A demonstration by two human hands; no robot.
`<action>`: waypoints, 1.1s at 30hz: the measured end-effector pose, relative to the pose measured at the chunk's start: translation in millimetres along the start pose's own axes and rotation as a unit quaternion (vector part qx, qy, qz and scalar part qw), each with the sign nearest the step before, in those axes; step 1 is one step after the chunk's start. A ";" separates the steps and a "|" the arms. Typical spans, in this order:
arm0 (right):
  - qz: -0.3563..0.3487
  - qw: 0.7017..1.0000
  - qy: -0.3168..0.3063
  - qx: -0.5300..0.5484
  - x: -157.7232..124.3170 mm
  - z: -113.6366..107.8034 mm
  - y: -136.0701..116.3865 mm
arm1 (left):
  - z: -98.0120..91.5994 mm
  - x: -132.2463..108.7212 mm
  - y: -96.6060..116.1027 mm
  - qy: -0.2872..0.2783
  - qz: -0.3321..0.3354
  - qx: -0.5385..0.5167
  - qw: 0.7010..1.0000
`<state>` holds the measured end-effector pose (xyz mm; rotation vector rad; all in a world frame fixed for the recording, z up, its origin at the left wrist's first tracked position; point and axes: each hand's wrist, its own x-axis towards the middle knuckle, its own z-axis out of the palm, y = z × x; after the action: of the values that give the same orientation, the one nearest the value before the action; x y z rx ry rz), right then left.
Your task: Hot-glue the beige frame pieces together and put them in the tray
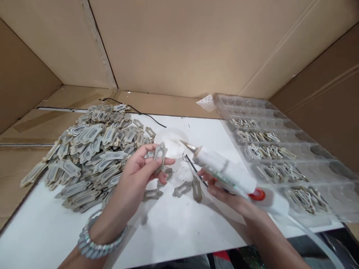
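Note:
My left hand [144,164] pinches a small flat grey piece [160,157] with a scalloped outline and a long inset centre, held upright above the white board. Gripped in my right hand [224,194] is a white corded glue gun [224,168], slightly blurred, its pointed metal nozzle [188,145] aimed left toward the held piece but apart from it. Under my hands a few similar grey pieces [197,189] lie on the board [168,231]. A thin black stick [193,168] runs beside my right fingers. A large heap of such pieces [95,149] is left of my left hand.
On the right stands a clear compartment tray [314,164], several sections holding small metal-looking frames [269,152]. A black wire [140,111] lies at the back. Cardboard walls [179,48] enclose the board. A white cord [311,235] trails off at lower right.

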<state>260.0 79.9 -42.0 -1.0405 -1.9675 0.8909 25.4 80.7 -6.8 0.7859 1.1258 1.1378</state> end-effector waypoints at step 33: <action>-0.062 0.997 -0.004 -0.049 -1.0 7.8 -0.1 | -9.2 -2.4 -9.0 -0.016 0.060 0.089 0.994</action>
<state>253.8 77.2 -46.1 -0.9592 -2.0747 0.7399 19.1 75.5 -17.0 1.0186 1.1774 1.1307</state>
